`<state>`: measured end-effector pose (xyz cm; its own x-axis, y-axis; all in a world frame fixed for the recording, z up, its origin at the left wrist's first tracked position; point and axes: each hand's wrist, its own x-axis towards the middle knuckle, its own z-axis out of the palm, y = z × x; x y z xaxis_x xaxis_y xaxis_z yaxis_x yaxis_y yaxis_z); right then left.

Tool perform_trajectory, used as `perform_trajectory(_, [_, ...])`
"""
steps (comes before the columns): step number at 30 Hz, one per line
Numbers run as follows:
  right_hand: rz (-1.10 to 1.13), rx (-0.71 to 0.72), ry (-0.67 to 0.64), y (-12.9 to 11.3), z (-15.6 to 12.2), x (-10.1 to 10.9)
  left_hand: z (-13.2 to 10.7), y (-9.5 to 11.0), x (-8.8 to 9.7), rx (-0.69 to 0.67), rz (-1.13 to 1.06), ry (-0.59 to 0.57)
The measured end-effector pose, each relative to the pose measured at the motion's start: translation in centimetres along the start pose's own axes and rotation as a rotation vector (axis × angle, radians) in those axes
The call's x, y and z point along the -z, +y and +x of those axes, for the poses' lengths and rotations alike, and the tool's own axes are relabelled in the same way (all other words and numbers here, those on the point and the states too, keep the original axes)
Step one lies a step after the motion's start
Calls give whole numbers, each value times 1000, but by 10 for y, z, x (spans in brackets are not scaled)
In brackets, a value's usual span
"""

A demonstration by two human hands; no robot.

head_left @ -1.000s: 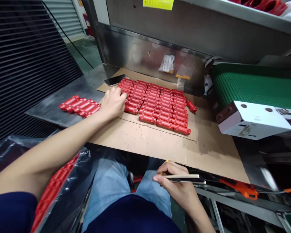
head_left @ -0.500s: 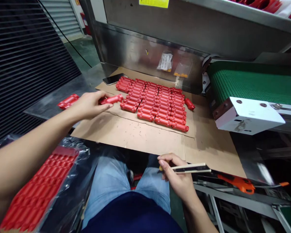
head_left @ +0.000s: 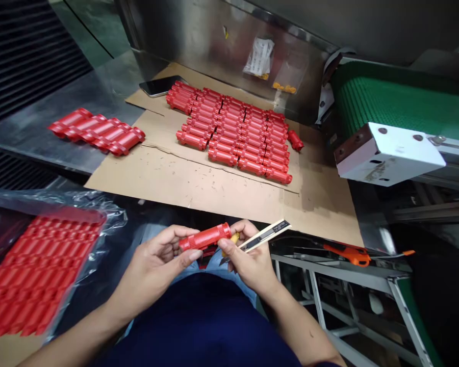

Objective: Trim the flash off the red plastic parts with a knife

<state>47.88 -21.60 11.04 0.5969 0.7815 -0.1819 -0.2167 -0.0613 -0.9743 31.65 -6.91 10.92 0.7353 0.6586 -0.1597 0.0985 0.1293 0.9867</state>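
Note:
My left hand is closed around a red ribbed tube, held level over my lap. At the tube's right end, my right hand grips a slim utility knife with a pale body and dark slider. A small yellow piece is also pinched in the right fingers, against or close to the tube's end. Beyond both hands, rows of red tubes lie on a cardboard sheet. Another short row of red tubes lies at the left, partly on the metal table.
A phone lies at the cardboard's far left. A plastic-lined box of red tubes stands low at left. The green conveyor with its white bracket borders the right side. An orange-handled tool lies below the cardboard's right edge.
My left hand has brought a red tube from the cardboard's left side back to my lap, meeting my right hand. The right hand still holds the knife. The view has tilted downward.

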Motion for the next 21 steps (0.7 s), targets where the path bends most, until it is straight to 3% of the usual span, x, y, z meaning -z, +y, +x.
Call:
perform_trajectory(5, [-68, 37, 10, 8, -5, -1, -2, -2, -8, -32, 81, 158])
perform_trajectory(8, [-152, 80, 100, 14, -5, 2, -2, -7, -12, -191, 82, 197])
perform_trajectory(11, [-96, 24, 127, 20, -3, 2, 0, -12, -12, -314, 1, 166])
perform_trajectory(14, [-128, 80, 80, 25, -5, -1, 5, -13, -17, -117, -280, 162])
perform_trajectory(17, [-404, 416, 78, 29, -9, -8, 8, -12, -29, 162, -532, 162])
perform_trajectory(19, [-532, 586, 88, 30, -10, -11, 9, -10, -36, 244, -598, 163])
perform_trajectory(21, [-514, 520, 56, 30, -6, -11, 10, -8, -37, 226, -612, 174])
